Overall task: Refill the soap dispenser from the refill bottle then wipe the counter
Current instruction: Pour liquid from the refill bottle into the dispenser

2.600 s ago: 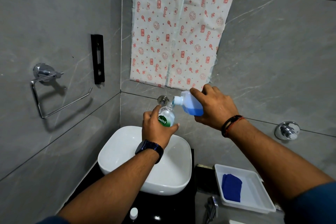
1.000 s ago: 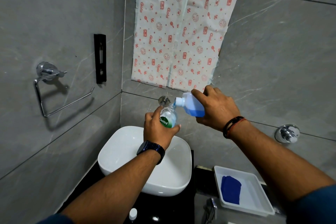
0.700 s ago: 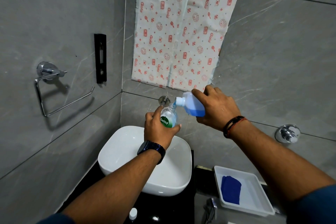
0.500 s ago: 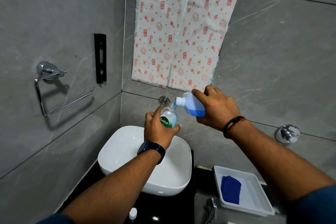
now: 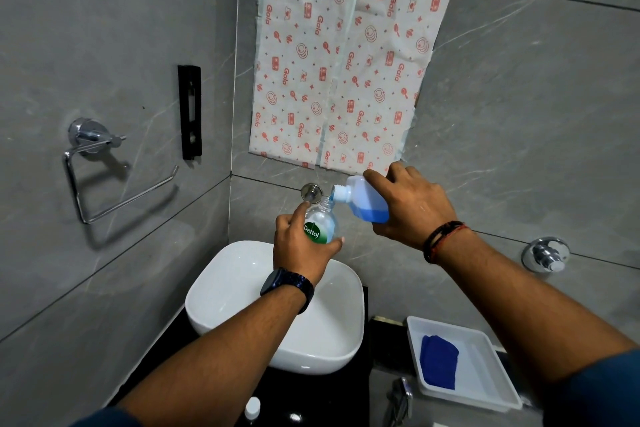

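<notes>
While beside basin [image 5: 221,291], tray [image 5: 498,388] holding cloth [image 5: 438,362].

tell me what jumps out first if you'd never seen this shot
Dead centre, above the white basin, the right hand tips a refill bottle of blue liquid into the Dettol dispenser gripped by the left hand. Behind them a red-printed sheet hangs on the grey wall, and a blue cloth lies in a white tray at lower right.

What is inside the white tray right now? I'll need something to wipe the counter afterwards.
The white tray holds one folded blue cloth, lying in its left part. The rest of its floor shows bare. Whatever might sit under the cloth is covered, so that cannot be seen.
</notes>
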`<control>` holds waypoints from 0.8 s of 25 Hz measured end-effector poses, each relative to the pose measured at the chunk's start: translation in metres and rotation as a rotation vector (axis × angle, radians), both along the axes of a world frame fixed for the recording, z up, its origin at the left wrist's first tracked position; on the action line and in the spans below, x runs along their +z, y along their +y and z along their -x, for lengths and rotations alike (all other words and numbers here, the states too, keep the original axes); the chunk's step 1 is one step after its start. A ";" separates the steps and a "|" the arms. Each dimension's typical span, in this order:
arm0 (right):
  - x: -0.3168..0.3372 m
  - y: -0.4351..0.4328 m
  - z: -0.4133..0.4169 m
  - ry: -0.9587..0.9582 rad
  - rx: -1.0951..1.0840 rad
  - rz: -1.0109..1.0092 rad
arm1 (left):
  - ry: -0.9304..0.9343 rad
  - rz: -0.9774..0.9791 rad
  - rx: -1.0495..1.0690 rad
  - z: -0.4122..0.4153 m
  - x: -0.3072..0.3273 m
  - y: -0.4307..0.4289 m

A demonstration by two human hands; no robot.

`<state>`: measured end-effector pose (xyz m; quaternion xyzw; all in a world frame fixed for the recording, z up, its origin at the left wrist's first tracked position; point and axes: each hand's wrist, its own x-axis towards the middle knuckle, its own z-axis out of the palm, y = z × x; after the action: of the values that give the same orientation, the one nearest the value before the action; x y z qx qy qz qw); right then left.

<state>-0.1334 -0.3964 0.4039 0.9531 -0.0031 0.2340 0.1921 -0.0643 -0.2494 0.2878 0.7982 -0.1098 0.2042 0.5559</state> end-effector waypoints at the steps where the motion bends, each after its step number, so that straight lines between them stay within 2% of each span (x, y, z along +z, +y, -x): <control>1: 0.000 0.000 0.000 0.000 0.000 -0.001 | 0.000 0.001 -0.002 0.000 0.000 0.000; 20: -0.004 -0.003 -0.001 0.003 -0.004 -0.003 | 0.000 -0.003 0.010 -0.001 -0.006 -0.003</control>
<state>-0.1323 -0.3993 0.3999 0.9536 -0.0052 0.2323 0.1913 -0.0636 -0.2526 0.2822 0.7996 -0.1061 0.2066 0.5538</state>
